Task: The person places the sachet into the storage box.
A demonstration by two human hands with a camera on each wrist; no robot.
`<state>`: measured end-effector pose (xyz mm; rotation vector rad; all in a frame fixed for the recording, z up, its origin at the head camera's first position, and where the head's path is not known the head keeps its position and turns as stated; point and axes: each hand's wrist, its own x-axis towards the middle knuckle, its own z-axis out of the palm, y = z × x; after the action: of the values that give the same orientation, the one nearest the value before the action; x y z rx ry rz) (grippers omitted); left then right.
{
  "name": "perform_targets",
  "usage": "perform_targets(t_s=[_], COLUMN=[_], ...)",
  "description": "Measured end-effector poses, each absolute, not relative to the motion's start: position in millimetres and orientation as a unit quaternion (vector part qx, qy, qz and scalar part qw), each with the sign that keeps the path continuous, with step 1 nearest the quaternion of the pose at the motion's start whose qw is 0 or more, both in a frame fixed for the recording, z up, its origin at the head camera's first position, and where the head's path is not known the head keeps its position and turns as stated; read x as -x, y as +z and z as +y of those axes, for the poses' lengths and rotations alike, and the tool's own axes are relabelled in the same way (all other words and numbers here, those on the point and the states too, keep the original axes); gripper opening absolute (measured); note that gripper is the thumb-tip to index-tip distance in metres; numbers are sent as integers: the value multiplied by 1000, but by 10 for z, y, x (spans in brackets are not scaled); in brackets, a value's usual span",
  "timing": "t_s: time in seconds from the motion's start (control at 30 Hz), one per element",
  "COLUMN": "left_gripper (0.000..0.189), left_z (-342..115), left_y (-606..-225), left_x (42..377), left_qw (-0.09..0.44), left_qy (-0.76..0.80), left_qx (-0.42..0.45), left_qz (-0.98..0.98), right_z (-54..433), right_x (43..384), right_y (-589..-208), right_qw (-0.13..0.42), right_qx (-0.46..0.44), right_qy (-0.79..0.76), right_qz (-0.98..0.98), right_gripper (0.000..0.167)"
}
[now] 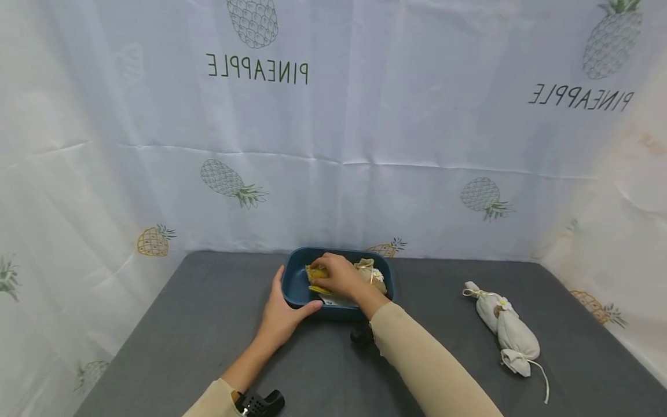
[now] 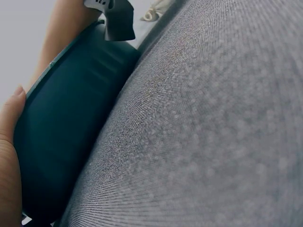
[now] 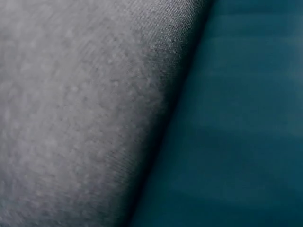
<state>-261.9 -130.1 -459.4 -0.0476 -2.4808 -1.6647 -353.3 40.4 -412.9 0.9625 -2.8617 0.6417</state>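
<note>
Two off-white tied cloth pouches are lying at lower right. At lower centre, the left hand is gripping a dark-blue, rounded-rectangular basin, while the right hand is pinching a small yellow bundle inside it.

A dark gray counter with a finely textured surface carries a deep blue bin at its far edge, while on its right side a pale tied cloth pouch lies touching a second, nearer pale pouch
</note>
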Motion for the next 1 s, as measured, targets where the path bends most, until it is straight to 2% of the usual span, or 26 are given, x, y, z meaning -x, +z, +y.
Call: perform_targets(t_s=[0.2, 0.37, 0.63, 0.87, 1.0], left_gripper=[114, 114, 116, 117, 117], left_z=[-1288, -1286, -1285, -1286, -1298], left_y=[-4570, -4570, -4611, -4607, -4595], left_x=[2608, 2610, 2616, 2613, 2622], left_qw=[73, 71, 74, 70, 67], left_qy=[-560, -556, -559, -549, -543], left_qx=[11, 12, 21, 23, 18], left_qz=[-825, -828, -826, -832, -837], right_z=[395, 397, 532, 819, 1024], right_x=[3536, 3498, 3377, 3095, 2928], right_y=[-4146, -4125, -3961, -3652, -3539], right_qw=[-12, -26, 6, 20, 52], right_qx=[-307, -296, -317, -316, -318], right_qy=[179, 134, 131, 175, 178], right_qz=[-935, -945, -939, -932, -930], right_gripper=[36, 44, 49, 48, 46])
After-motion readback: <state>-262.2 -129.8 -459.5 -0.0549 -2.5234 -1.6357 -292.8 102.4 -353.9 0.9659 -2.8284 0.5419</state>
